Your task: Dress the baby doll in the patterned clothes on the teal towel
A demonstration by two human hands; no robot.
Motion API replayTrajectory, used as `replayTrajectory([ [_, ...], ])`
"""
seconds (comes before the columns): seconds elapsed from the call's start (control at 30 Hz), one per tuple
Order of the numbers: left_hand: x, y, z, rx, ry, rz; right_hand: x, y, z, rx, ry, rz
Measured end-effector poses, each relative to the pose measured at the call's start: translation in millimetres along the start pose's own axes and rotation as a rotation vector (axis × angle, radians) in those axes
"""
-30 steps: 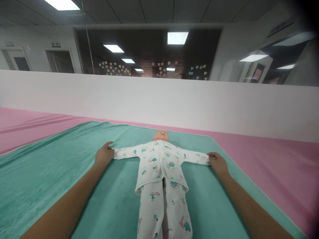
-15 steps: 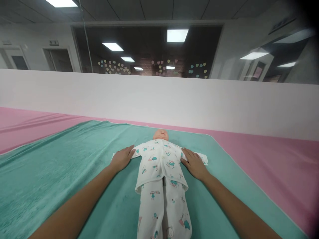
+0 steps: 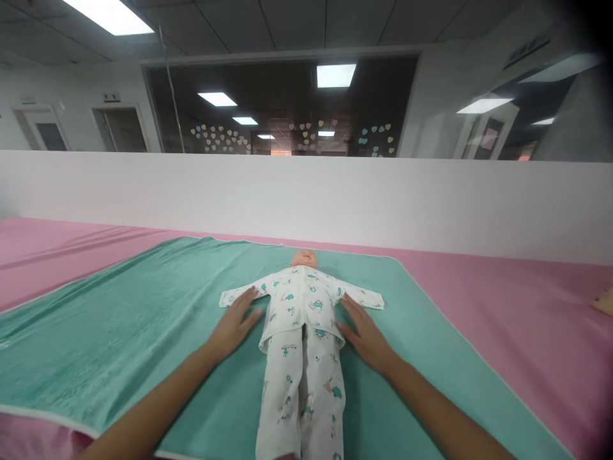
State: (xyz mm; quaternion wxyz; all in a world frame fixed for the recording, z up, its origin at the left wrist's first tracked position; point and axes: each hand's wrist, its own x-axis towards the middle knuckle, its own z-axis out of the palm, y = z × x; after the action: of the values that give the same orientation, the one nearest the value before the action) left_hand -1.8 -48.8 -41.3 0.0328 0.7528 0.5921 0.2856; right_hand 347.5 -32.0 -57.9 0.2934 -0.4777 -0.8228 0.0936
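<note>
A baby doll [image 3: 303, 258] lies on its back on a teal blanket [image 3: 119, 326], dressed in a white printed top [image 3: 301, 300] and matching trousers [image 3: 301, 390], sleeves spread out to both sides. My left hand [image 3: 235, 323] lies flat, fingers apart, on the blanket beside the doll's left flank, just below the sleeve. My right hand [image 3: 364, 333] lies flat in the same way at the other flank, touching the edge of the top. Neither hand holds anything.
The blanket covers a pink sheet [image 3: 502, 300] on a wide bed or table. A low white partition [image 3: 335, 198] runs along the far side, with a dark window [image 3: 287, 108] decorated with paper hearts behind it. Something tan shows at the right edge [image 3: 604, 300].
My hands slid in from the sleeve ends to the shoulders, then down to the doll's sides. The view has tilted so more of the near blanket edge shows.
</note>
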Motion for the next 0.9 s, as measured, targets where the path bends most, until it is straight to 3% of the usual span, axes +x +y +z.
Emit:
replayTrajectory([
  [0.17, -39, 86, -4.0, -0.139, -0.237, 0.321, -43, -72, -3, 0.226, -0.135, -0.105],
  [0.3, -91, 121, -21.9, -0.124, -0.354, 0.428, -98, -113, -15, 0.219, -0.247, -0.209],
  [0.37, -117, 127, -27.7, -0.174, -0.361, 0.437, -119, -131, -15, 0.197, -0.234, -0.210],
  [0.43, -135, 130, -28.4, -0.172, -0.301, 0.435, -130, -144, -8, 0.169, -0.125, -0.178],
  [0.6, -147, 116, -29.5, 0.027, -0.076, 0.469, -129, -146, 2, 0.102, 0.138, -0.151],
  [0.7, -149, 98, -40.9, 0.082, 0.007, 0.467, -131, -133, -11, 0.021, 0.244, -0.135],
  [0.77, -153, 92, -48.8, 0.115, -0.005, 0.478, -136, -130, -22, -0.011, 0.289, -0.127],
  [0.9, -161, 107, -57.1, 0.143, -0.044, 0.547, -142, -153, -37, 0.000, 0.281, -0.209],
])
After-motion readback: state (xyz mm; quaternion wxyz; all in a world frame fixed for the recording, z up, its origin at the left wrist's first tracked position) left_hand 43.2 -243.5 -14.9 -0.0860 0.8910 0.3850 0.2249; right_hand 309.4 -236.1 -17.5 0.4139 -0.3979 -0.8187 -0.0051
